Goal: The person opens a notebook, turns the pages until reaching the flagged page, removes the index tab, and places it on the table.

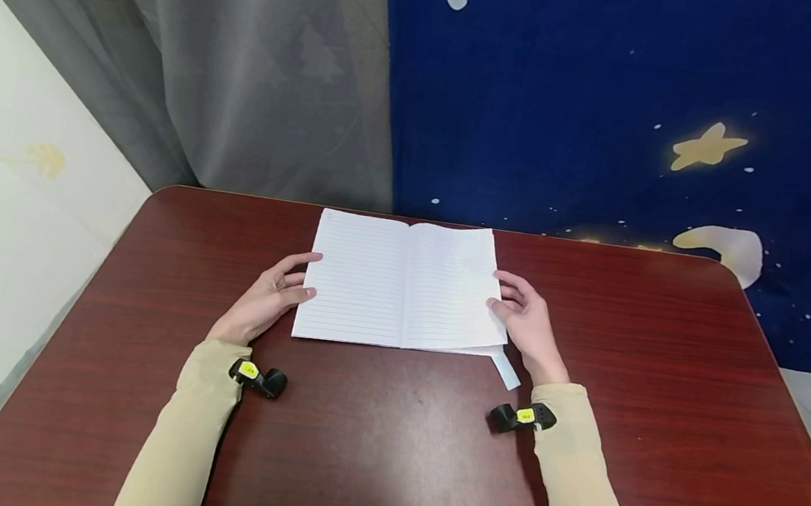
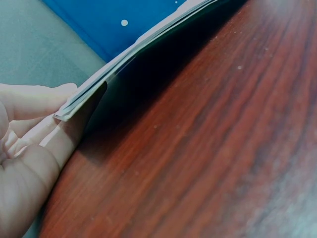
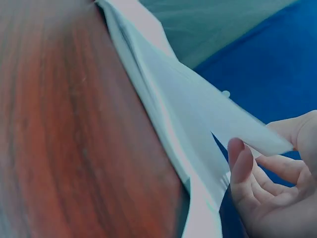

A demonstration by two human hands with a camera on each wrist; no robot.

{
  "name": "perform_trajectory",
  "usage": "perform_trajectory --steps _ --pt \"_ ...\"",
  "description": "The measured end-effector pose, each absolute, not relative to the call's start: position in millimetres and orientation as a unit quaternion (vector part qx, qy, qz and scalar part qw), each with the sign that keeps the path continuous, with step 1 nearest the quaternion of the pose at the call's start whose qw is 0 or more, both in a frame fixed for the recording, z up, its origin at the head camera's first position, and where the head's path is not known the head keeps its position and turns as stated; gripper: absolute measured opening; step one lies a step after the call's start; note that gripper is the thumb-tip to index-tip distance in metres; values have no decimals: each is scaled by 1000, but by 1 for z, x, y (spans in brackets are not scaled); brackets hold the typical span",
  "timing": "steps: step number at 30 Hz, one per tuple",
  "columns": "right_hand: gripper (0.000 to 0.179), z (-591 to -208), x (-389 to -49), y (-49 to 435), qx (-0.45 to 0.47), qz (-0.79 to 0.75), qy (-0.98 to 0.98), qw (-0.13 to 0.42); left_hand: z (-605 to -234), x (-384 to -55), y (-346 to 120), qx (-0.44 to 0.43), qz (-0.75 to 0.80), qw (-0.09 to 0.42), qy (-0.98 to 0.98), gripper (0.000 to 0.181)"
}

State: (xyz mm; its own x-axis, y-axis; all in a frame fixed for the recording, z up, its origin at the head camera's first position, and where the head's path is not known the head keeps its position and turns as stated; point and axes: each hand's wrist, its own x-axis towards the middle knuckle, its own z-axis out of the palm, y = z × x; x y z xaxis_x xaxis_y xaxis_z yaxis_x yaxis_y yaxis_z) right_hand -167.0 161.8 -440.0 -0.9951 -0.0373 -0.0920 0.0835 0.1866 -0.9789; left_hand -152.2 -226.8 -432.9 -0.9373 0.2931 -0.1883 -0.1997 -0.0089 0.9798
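Observation:
An open notebook (image 1: 357, 281) with white lined pages lies spread near the table's far edge. My left hand (image 1: 269, 296) grips its left side, thumb over the pages and fingers underneath. In the left wrist view, that side of the notebook (image 2: 124, 62) is tilted up off the table. At the other side, my right hand (image 1: 529, 321) pinches the outer edge of a right-hand page (image 1: 454, 292). The right wrist view shows this page (image 3: 218, 104) raised apart from the pages below. A pale blue strip (image 1: 506, 370) sticks out at the lower right corner.
The dark red wooden table (image 1: 398, 452) extends all round the notebook. Behind it hang a grey curtain (image 1: 269, 62) and a blue cloth (image 1: 544, 93) with stars and a moon. Black wrist cameras sit on both beige sleeves (image 1: 185, 437). A white wall covering (image 1: 13, 200) borders the left.

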Motion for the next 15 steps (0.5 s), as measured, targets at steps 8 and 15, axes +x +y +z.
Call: perform_trajectory --steps 8,15 --pt "53 -432 -167 163 17 -677 735 45 -438 -154 -228 38 713 171 679 60" --pt "48 -425 -167 157 21 -708 705 41 -429 -151 -226 34 716 175 675 59"
